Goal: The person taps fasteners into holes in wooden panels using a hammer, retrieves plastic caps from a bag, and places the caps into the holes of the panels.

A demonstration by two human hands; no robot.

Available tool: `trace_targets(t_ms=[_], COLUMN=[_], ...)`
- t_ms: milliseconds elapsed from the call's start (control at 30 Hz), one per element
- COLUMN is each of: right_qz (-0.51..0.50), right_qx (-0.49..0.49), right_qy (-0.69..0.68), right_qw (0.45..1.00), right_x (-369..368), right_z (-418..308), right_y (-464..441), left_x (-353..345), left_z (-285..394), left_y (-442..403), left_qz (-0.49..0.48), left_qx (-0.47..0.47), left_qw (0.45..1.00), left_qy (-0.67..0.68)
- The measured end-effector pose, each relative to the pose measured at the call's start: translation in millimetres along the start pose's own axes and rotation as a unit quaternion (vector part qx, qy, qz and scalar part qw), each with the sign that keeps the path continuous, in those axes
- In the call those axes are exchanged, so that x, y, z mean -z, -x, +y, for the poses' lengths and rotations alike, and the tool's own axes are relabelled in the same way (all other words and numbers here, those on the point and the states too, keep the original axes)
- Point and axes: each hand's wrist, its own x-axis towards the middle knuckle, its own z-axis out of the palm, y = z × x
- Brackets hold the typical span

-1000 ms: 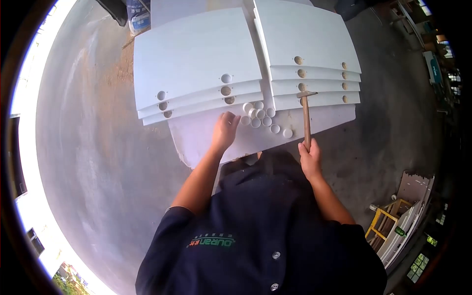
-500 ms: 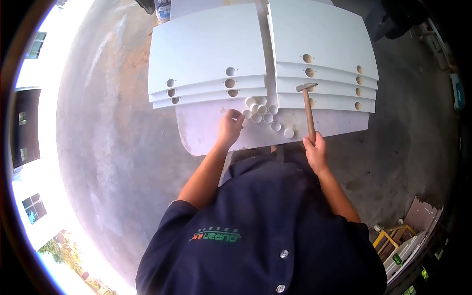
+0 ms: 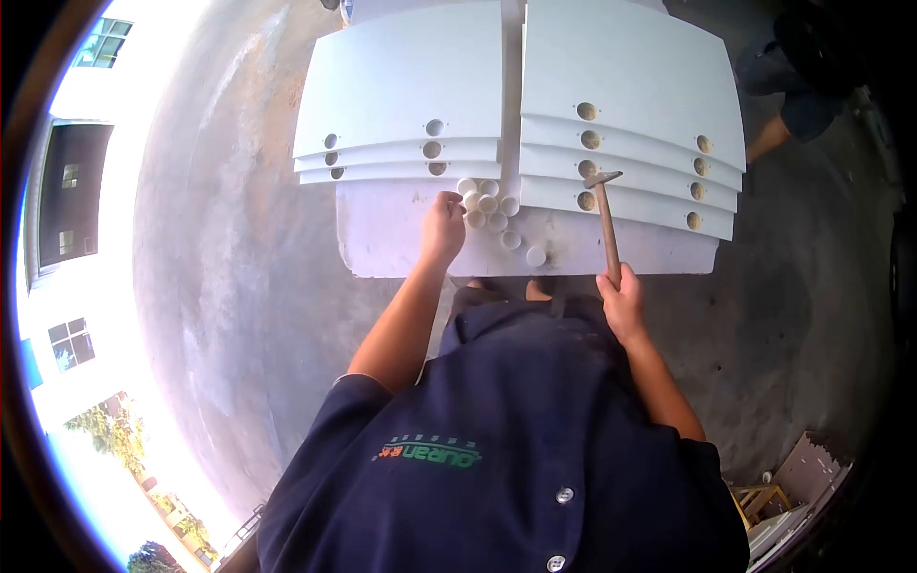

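My left hand is at the left side of a loose cluster of small white round caps, its fingers curled together. The cap that was at its fingertips no longer shows in the cluster and seems to be inside the fingers, mostly hidden. My right hand is closed around the lower end of the wooden handle of a hammer. The hammer is upright, its metal head over the front of the right stack of white panels. Round holes run along the panels' near edges.
A left stack of white panels lies on the pale table, fanned in steps. Another person in dark clothing is at the far right. Boards and a yellow frame stand low on the right.
The view has shifted slightly. My left fingers have closed at the cluster's edge, and the cap beside them has gone from sight. The hammer stays in my right hand. The other person shows more.
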Motion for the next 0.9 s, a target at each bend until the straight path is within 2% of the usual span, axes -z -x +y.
trace_targets(t_ms=[100, 200, 300, 433, 667, 800, 900], right_qz=[-0.003, -0.003, 0.001, 0.01, 0.016, 0.013, 0.013], right_qx=[-0.008, -0.011, -0.005, -0.012, -0.048, -0.053, -0.066], right_qy=[-0.003, -0.003, -0.002, 0.006, -0.047, -0.047, -0.035], right_qw=[1.0, 1.0, 1.0, 1.0, 0.998, 0.997, 0.997], right_x=[10, 15, 22, 26, 22, 12, 4], right_z=[0, -4, -4, 0, 21, 29, 19], right_y=[1, 2, 5, 5, -3, -10, -10], left_x=[-6, -7, -1, -3, -6, 1, 35], left_z=[-10, -10, 40, 45, 34, 30, 10], left_y=[-13, -22, -13, -12, -8, -7, -28], left_qz=[0.017, 0.069, 0.034, 0.031, -0.008, 0.045, 0.096], left_qx=[0.052, -0.001, 0.032, 0.013, -0.02, -0.035, 0.007], left_qw=[0.998, 0.996, 0.984, 0.966, 0.973, 0.979, 0.987], left_qy=[-0.013, -0.054, -0.174, -0.257, -0.229, -0.198, -0.129])
